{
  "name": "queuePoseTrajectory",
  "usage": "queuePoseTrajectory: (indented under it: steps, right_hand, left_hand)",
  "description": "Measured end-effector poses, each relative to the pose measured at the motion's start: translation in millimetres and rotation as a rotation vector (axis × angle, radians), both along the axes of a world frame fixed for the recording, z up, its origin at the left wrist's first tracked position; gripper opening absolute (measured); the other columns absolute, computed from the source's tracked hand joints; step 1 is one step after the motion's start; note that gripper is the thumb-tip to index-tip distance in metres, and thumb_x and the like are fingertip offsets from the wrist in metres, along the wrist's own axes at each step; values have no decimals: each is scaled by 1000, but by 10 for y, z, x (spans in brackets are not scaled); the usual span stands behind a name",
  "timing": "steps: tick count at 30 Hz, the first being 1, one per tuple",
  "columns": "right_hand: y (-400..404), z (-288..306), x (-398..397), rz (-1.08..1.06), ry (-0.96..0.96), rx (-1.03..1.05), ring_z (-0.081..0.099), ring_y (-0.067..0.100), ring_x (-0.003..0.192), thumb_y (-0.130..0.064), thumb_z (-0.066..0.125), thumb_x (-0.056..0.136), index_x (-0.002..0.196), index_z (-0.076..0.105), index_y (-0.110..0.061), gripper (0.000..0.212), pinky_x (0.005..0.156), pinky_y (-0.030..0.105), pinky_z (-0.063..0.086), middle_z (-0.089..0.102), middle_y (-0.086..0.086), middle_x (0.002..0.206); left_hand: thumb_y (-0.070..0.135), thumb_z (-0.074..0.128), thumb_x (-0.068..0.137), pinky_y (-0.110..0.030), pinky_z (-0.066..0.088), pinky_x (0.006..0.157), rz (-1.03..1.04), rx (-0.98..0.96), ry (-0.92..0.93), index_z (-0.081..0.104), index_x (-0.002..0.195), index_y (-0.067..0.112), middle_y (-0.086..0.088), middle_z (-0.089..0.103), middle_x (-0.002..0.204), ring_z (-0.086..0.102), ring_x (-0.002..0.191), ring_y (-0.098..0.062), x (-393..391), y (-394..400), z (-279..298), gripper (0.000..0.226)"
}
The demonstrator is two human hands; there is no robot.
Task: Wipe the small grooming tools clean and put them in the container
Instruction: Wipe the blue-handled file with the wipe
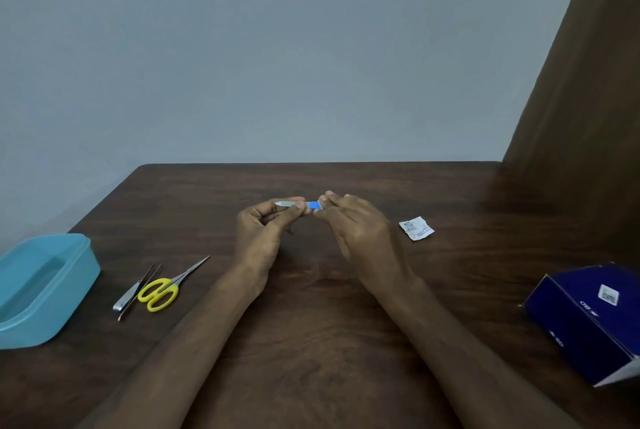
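At the far left of the dark wooden tabletop [311, 342] sits an open blue container [41, 290]. Just right of it lie tweezers [136, 291] and yellow-handled scissors [166, 288]. Above mid-table, the left hand [259, 234] pinches the metal blade of a blue-handled nail file [298, 204], while the right hand [360, 231] grips its handle. Farther right lie a small white packet [415, 228] and a dark blue box [588, 321].

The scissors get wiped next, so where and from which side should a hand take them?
Take the yellow-handled scissors by the yellow loops, coming from the near side: they lie flat and closed, loops toward the person, blades pointing away to the right. The tweezers lie close on their left.
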State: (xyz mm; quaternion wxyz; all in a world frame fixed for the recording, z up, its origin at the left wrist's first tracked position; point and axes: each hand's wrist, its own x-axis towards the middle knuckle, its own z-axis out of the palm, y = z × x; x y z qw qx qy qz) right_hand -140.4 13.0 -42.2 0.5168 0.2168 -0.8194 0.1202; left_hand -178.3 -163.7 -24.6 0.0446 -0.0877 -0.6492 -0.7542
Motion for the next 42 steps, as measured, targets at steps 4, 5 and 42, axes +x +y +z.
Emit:
queuePoseTrajectory:
  steps: [4, 5, 42]
  right_hand:
    - [-85, 6, 5, 13, 13, 52, 72, 22, 123, 2, 72, 93, 109, 81, -9, 22, 105, 43, 56, 80, 6, 119]
    - [-55, 7, -11, -1, 14, 44, 71, 22, 123, 3, 73, 92, 110, 81, -8, 23, 106, 42, 54, 80, 5, 119]
    - [-26, -62, -30, -76, -86, -133, 75, 27, 113, -6, 72, 91, 104, 81, -12, 17, 99, 43, 56, 80, 12, 108]
  left_hand:
    - [7, 78, 92, -7, 39, 52, 0, 6, -6, 82, 101, 2, 9, 76, 72, 56, 56, 3, -18, -2, -13, 10]
    - [7, 78, 93, -7, 39, 52, 7, 18, -6, 82, 101, 1, 7, 78, 75, 58, 57, 3, -17, -3, -9, 11]
    - [11, 81, 92, -15, 54, 78, 77, -97, 48, 83, 92, 11, 2, 83, 85, 76, 85, -5, 75, -18, 11, 2]
